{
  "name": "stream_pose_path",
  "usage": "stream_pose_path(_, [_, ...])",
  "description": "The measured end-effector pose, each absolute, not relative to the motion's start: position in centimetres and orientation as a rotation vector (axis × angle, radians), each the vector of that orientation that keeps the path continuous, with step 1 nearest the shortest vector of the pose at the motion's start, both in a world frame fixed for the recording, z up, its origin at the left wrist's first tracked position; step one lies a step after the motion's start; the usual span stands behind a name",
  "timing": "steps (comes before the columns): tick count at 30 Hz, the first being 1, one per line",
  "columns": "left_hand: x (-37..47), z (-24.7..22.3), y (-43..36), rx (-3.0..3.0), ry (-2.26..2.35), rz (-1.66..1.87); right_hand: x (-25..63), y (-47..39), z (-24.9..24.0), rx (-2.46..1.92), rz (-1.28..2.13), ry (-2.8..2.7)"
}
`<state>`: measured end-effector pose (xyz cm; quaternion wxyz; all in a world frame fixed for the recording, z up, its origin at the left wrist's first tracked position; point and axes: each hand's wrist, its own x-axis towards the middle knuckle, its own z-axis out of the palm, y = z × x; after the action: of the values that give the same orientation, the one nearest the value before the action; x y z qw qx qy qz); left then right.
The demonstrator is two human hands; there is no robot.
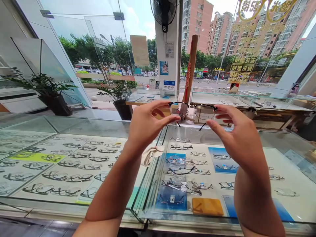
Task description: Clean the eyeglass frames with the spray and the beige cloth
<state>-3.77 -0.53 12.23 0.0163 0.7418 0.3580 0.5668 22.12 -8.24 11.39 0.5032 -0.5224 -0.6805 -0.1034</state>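
A pair of dark-rimmed eyeglasses point(203, 106) is held up above the glass display cases, its temples pointing back toward me. My left hand point(153, 118) pinches the left end of the frame between thumb and fingers. At the right end, my right hand point(233, 130) grips the frame near the hinge. Beneath my hands, a beige cloth point(151, 155) lies on the glass by the seam between the two cases. An orange-brown block point(207, 206) is at the near edge of the right case.
Rows of eyeglasses fill the left case point(74, 154) and the right case point(256, 154). Potted plants point(123, 108) stand beyond them. A wooden post point(191, 70) leans near the pillar, where a black fan point(164, 14) hangs. Other display counters line the window.
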Motion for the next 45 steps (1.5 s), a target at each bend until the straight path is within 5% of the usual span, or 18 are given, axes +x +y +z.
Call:
stream_pose_path(23, [-3.0,11.0,1.3,2.516,0.998,2.224,22.2,-6.7,11.2,-1.139,-0.38,-1.613])
stream_pose_path(36, [-1.5,9.7,3.5,2.373,0.97,2.139,21.1,-6.6,11.3,-1.016,-0.515,-1.599])
stream_pose_path(45, [-1.0,9.1,3.4,2.295,0.956,2.328,21.5,-5.6,11.2,-0.967,-0.354,-1.607])
